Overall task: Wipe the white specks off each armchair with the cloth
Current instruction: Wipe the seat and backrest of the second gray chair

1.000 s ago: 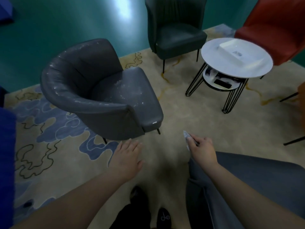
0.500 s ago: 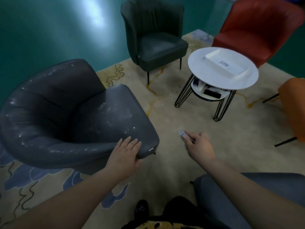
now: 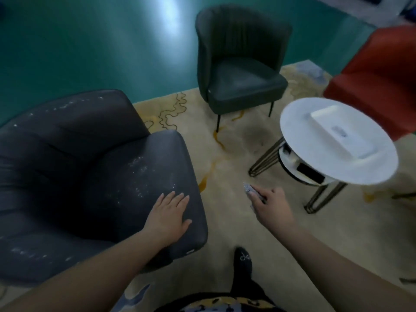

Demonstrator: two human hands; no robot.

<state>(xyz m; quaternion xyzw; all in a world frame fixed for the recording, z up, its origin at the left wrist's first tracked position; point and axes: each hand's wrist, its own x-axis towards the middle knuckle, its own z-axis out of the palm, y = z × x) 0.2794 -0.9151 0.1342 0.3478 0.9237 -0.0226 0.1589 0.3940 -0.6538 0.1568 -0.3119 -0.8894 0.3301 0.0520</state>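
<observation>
A dark grey armchair (image 3: 74,176) fills the left of the view, with white specks (image 3: 139,172) scattered over its seat, backrest and arm. My left hand (image 3: 167,216) lies flat on the front of its seat cushion, fingers straight. My right hand (image 3: 269,204) hovers over the carpet to the right of the chair and pinches a small grey-white cloth (image 3: 247,189), most of it hidden in the fingers. A dark green armchair (image 3: 238,61) stands at the back.
A round white side table (image 3: 292,131) on black wire legs stands at the right, a white tray (image 3: 337,131) on top. A red armchair (image 3: 382,70) is behind it. Beige patterned carpet (image 3: 236,158) lies between the chairs. My foot (image 3: 243,262) is below.
The view has come closer to the grey armchair. My left hand has gone from the air over the carpet onto the seat's front edge. My right hand keeps the cloth.
</observation>
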